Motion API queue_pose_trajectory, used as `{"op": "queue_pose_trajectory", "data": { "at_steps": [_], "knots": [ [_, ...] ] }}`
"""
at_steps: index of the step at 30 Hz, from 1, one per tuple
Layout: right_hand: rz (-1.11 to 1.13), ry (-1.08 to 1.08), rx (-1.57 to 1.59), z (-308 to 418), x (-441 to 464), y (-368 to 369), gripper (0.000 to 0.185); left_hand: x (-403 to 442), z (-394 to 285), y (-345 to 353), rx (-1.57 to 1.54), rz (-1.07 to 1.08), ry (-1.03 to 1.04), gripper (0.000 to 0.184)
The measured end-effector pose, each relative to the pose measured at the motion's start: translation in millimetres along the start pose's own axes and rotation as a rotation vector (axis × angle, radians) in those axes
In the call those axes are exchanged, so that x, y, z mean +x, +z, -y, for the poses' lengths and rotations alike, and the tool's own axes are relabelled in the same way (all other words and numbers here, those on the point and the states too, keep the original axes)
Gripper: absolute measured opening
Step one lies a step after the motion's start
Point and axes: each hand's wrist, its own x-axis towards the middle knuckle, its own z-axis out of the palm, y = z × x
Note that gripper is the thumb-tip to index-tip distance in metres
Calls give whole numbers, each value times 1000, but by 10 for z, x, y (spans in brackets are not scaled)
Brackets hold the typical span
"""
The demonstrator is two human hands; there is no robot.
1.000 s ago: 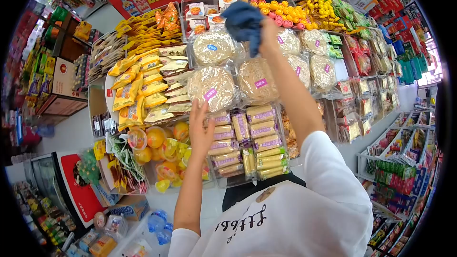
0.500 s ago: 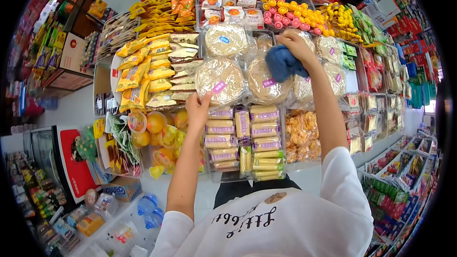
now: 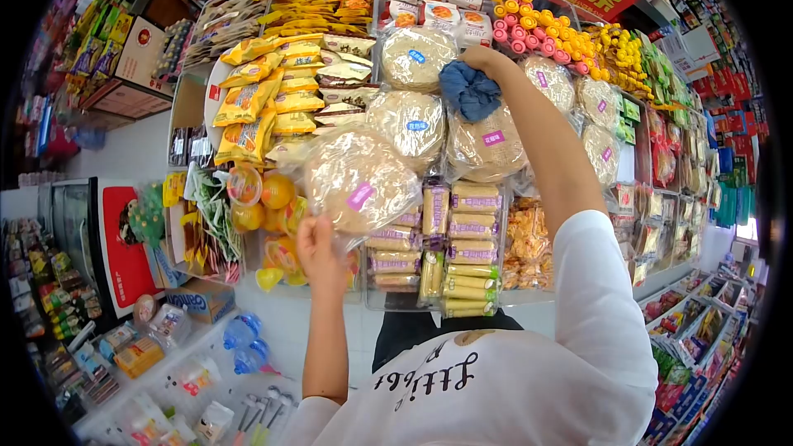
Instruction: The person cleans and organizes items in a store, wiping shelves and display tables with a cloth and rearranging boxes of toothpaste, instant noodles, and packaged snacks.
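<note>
My left hand (image 3: 317,248) is closed on the lower edge of a clear packet of round flat cakes (image 3: 351,169) with a pink label. This packet is tilted and lifted, partly over the yellow snack bags (image 3: 249,128) and the wrapped rolls (image 3: 392,239). In my right hand (image 3: 489,63) is a crumpled blue cloth (image 3: 469,92), held above the packets farther in. Below the cloth lies a packet of round cakes with a pink label (image 3: 487,149). To its left rests a similar packet with a blue label (image 3: 409,128).
More round cake packets (image 3: 599,103) lie to the right. Behind stand white-and-red boxes (image 3: 442,15) and yellow and pink tubes (image 3: 529,25). Fruit jelly cups (image 3: 277,192) fill a bin at left. A cardboard box (image 3: 198,299) sits on the floor below.
My left hand has lifted the pink-labelled packet off the pile and drawn it left and toward me, uncovering a blue-labelled packet. My right hand has moved the cloth left. The view has shifted slightly.
</note>
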Motion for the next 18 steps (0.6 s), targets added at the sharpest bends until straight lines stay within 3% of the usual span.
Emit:
{"op": "queue_pose_trajectory", "data": {
  "at_steps": [3, 5, 6, 8, 13, 18],
  "knots": [
    [-159, 21, 117, 128, -258, -67, 38, -128, -87, -413, -213, 4, -13, 10],
    [-97, -4, 528, 49, -281, -290, 31, -191, -254, -517, -235, -46, -37, 12],
    [-183, -16, 671, 302, -704, -401, 28, -189, -300, -567, -247, -56, -19, 13],
    [-24, -205, 841, 331, -890, -638, 24, -188, -377, -667, -266, -78, 14, 16],
    [-178, -416, 799, 75, -1224, -1223, 23, -103, -440, -759, -295, -127, 10, 19],
    [-307, -402, 728, 147, -1775, -1339, 26, -18, -370, -733, -341, -79, -4, 20]
  ]
}}
